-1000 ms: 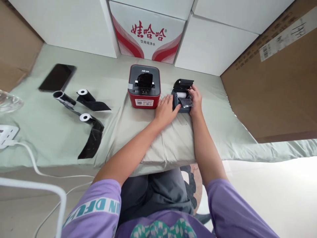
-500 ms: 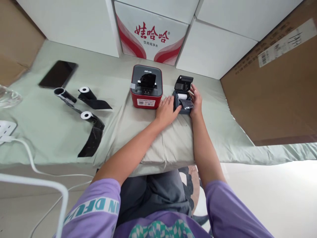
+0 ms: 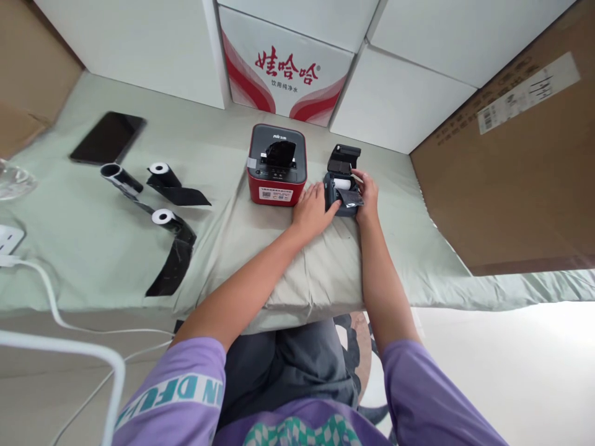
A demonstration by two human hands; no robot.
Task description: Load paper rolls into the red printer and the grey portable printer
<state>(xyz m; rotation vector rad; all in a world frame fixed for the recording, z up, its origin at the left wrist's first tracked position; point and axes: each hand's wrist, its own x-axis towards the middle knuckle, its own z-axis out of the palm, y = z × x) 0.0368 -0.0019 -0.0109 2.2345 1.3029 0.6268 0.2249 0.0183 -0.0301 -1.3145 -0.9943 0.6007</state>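
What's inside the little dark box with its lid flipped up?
The box holds a white roll, with a dark strip in front. Whatever lies under the roll and strip is covered.

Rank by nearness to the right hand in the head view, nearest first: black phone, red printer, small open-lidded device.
1. Small open-lidded device: touching the right hand.
2. Red printer: left of that device.
3. Black phone: far left, toward the back.

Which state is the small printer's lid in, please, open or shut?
Open: the lid stands raised, exposing the white roll inside the small printer.
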